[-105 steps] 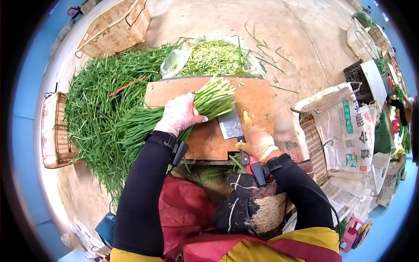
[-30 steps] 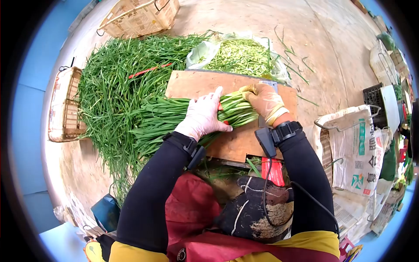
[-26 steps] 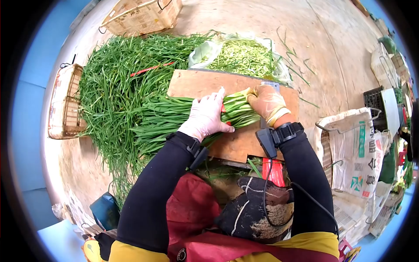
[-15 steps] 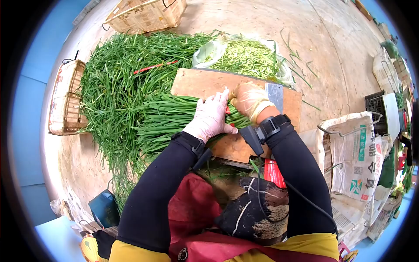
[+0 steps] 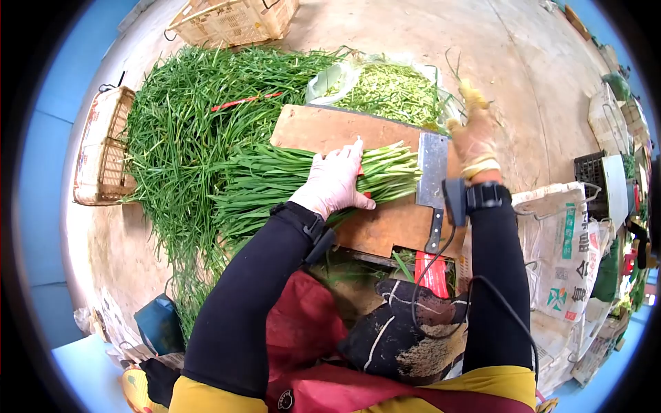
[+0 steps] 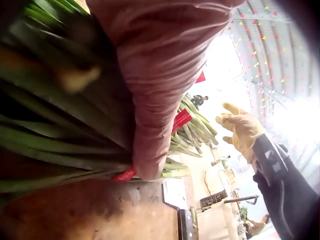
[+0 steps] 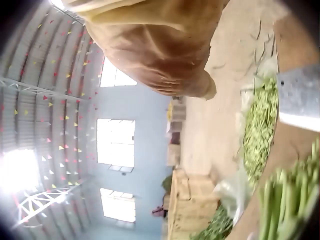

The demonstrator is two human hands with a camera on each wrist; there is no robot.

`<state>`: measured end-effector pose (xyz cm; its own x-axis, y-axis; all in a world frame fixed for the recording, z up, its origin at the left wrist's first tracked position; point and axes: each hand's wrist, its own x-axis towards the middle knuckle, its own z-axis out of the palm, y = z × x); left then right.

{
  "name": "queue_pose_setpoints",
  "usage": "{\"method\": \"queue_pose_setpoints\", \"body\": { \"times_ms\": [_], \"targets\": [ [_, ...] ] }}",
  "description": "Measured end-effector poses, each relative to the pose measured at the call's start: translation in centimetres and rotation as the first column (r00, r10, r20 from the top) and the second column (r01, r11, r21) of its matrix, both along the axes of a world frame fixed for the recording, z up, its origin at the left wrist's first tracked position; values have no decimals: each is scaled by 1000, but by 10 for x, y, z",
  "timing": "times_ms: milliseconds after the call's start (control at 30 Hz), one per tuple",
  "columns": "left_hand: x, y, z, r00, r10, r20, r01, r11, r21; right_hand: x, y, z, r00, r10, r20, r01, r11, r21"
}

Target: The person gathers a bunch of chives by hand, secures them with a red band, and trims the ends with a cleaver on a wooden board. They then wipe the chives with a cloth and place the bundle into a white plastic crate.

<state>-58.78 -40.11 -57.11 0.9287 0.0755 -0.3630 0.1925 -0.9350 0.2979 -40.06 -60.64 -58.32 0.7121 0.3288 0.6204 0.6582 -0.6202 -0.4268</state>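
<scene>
My gloved left hand [image 5: 332,182] grips a bunch of garlic chives [image 5: 268,177] lying across a wooden board [image 5: 323,126]. Its pale stalk ends point right, and a red band [image 6: 181,120] circles the stalks. Beyond these ends, a cleaver [image 5: 432,168] lies flat on the board, its black handle toward my lap. My right hand [image 5: 476,141], in a yellowish glove, is raised past the board's right edge. In the left wrist view its fingers are spread with nothing between them. Part of the bunch is hidden under my left palm.
A large heap of loose chives [image 5: 186,117] spreads left of the board. Behind it, a plastic bag [image 5: 330,81] holds chopped pale pieces [image 5: 389,89]. Crates stand at the far left [image 5: 103,148] and back [image 5: 237,24]. A white sack [image 5: 561,255] hangs over a basket at right.
My right hand left the cleaver's handle, worked at the stalk ends, then swung away to the right. The cleaver now lies uncovered farther right. My left hand keeps its grip on the chives.
</scene>
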Motion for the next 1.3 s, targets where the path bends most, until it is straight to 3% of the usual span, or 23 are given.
{"method": "queue_pose_setpoints", "body": {
  "times_ms": [67, 100, 133, 167, 200, 367, 533, 600, 667, 700, 733, 767, 800, 867, 933, 1000, 1033, 1067, 1100, 1133, 1200, 1267, 1300],
  "targets": [
    [-3, 0, -5, 999, -8, 44, 7, 1000, 16, -39, 15, 14, 885, 388, -258, -383, 921, 74],
    [-2, 0, -3, 999, -9, 32, 9, 1000, 16, -59, 24, 11, 775, 428, -465, -453, 889, 63],
    [-2, 0, -4, 1000, -11, 27, 10, 1000, 19, -83, 33, 12, 755, 535, -380, -573, 819, 15],
    [-2, 1, -5, 999, -21, 39, 20, 999, 36, -90, 38, 9, 692, 569, -445, -657, 751, -62],
    [-2, 1, -6, 998, -32, 53, 29, 998, 53, -100, 41, -3, 783, 472, -405, -591, 767, -248],
    [0, -1, 1, 1000, -29, -4, 29, 998, 57, -107, 53, 2, 771, 310, -557, -546, 771, -327],
    [2, 2, 2, 999, -40, -14, 40, 999, -1, -109, 55, 4, 794, 278, -540, -506, 795, -334],
    [2, 2, 2, 999, -32, -9, 32, 999, -2, -103, 47, -9, 783, 433, -446, -512, 856, -68],
    [3, 2, 3, 1000, -29, -2, 29, 1000, -6, -96, 45, -8, 788, 492, -371, -532, 847, -7],
    [3, 2, 3, 999, -37, -17, 37, 999, -3, -94, 42, -7, 622, 477, -621, -402, 875, 269],
    [3, 2, 4, 999, -45, -30, 45, 999, 0, -91, 39, -2, 371, 499, -783, -170, 866, 471],
    [3, 2, 3, 998, -47, -28, 47, 999, -2, -83, 32, 5, 286, 552, -783, -66, 827, 558],
    [3, 2, 1, 999, -48, -23, 49, 999, 6, -76, 26, 10, 289, 551, -783, -68, 828, 557],
    [3, 3, 1, 999, -46, -14, 47, 999, 14, -58, 13, 18, 411, 548, -729, 145, 750, 645],
    [2, 2, 1, 998, -51, -21, 51, 999, 16, -24, -11, 18, 573, 660, -487, 197, 466, 863],
    [3, 2, 7, 997, -46, -57, 47, 999, 14, 24, -51, 9, 633, 657, -409, 264, 313, 912],
    [4, 1, 10, 995, -44, -90, 45, 999, 14, 29, -54, 4, 634, 656, -410, 266, 313, 912],
    [3, 1, 6, 995, -48, -87, 49, 999, 13, 34, -57, -1, 827, 158, -539, 208, 806, 555],
    [1, 2, 0, 999, -45, -22, 45, 999, 8, 38, -60, -6, 906, -321, -274, 326, 945, -27],
    [1, 3, -4, 998, -37, 42, 37, 999, 3, 36, -59, -13, 908, -322, -268, 327, 945, -25],
    [1, 5, -2, 999, -33, 20, 33, 999, 0, 12, -49, -29, 860, 212, -465, -78, 954, 291],
    [1, 6, -3, 998, -35, 45, 37, 999, -35, -33, -24, -16, 795, 357, -490, -299, 934, 196],
    [1, 5, -1, 999, -30, 38, 32, 999, -33, -56, -12, -9, 799, 335, -499, -285, 942, 175]
  ]
}}
